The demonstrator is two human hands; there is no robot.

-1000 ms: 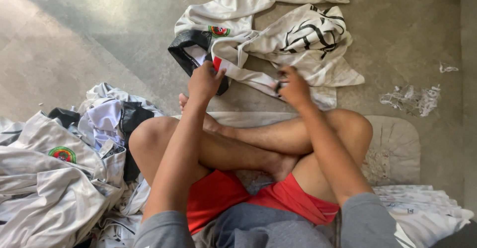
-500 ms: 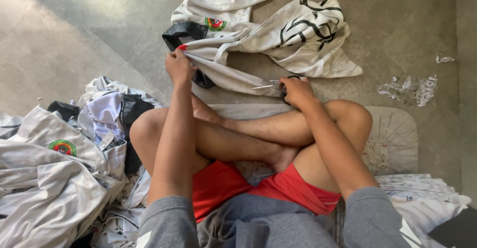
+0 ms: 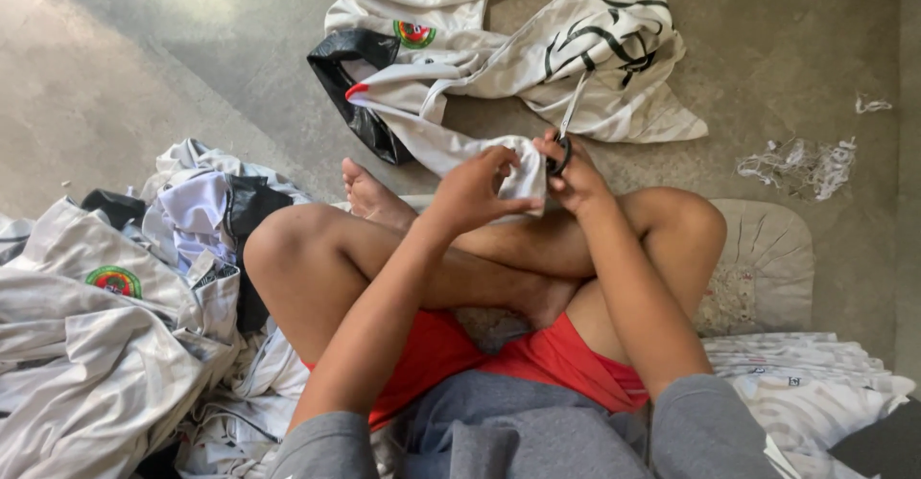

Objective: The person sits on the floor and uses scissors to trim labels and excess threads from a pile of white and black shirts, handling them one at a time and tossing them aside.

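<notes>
On a bare grey concrete floor (image 3: 144,76) — garments heaped about — the left hand (image 3: 475,191) pinches a white shirt (image 3: 451,148); the right hand (image 3: 576,174) grips small scissors (image 3: 564,148).

Both arms reach forward over the crossed bare legs. The left hand (image 3: 475,189) sits just above the left shin, wrist bent, fingers curled and pinched shut on a fold of white cloth (image 3: 523,167). The right hand (image 3: 573,167) is just beside it — almost touching — fingers closed through the loops of small scissors (image 3: 561,148), forearm resting along the right knee.
</notes>
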